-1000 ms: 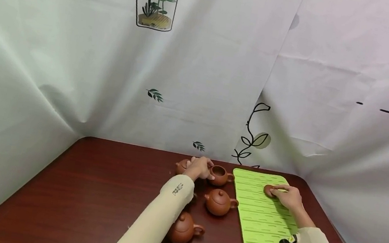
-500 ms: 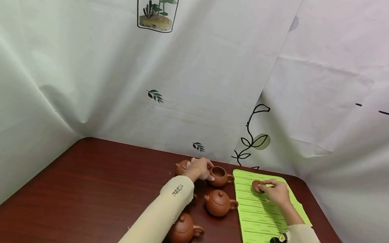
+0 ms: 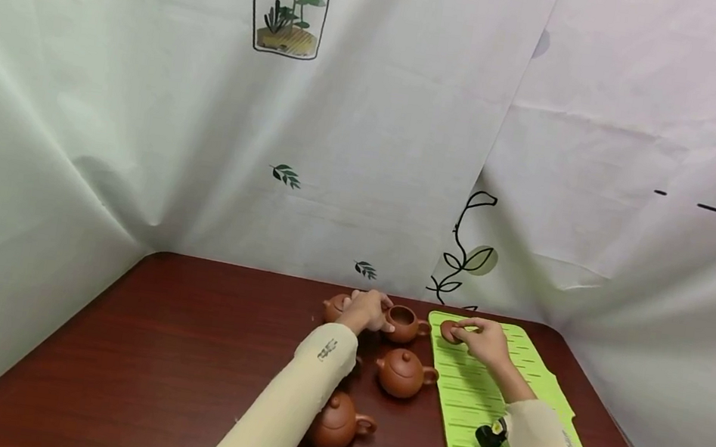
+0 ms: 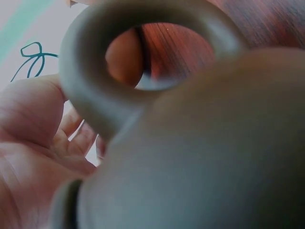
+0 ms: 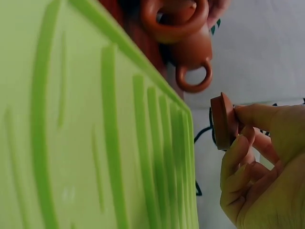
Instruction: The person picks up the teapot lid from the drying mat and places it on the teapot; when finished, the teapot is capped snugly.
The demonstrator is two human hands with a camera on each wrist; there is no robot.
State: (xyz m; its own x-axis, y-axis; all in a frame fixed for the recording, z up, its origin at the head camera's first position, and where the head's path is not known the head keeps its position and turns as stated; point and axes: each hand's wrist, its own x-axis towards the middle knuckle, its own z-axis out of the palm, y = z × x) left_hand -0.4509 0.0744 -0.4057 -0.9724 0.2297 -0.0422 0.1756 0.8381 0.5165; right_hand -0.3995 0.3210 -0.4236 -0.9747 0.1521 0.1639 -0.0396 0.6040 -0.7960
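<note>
My left hand (image 3: 368,310) reaches to the back of the table and holds the left side of a brown clay teapot (image 3: 410,332) whose top is uncovered. In the left wrist view, a nearer teapot (image 4: 214,152) and its ring handle cover part of the left hand (image 4: 28,143). My right hand (image 3: 486,341) pinches a round teapot lid (image 3: 449,332) between thumb and fingers. The lid is over the left back corner of the green mat (image 3: 472,392), right of the uncovered teapot. In the right wrist view, the lid (image 5: 222,121) is tilted on edge beside the mat's rim.
Lidded teapots stand close by: one in front of the uncovered pot (image 3: 403,373), one nearer the front (image 3: 334,423), one behind the left hand (image 3: 333,306). My left sleeve (image 3: 291,405) mostly hides another. A white printed curtain (image 3: 356,139) encloses the dark red table (image 3: 174,358).
My right hand has moved left across the green mat with the lid, toward the uncovered teapot. The left hand and the teapots have stayed in place.
</note>
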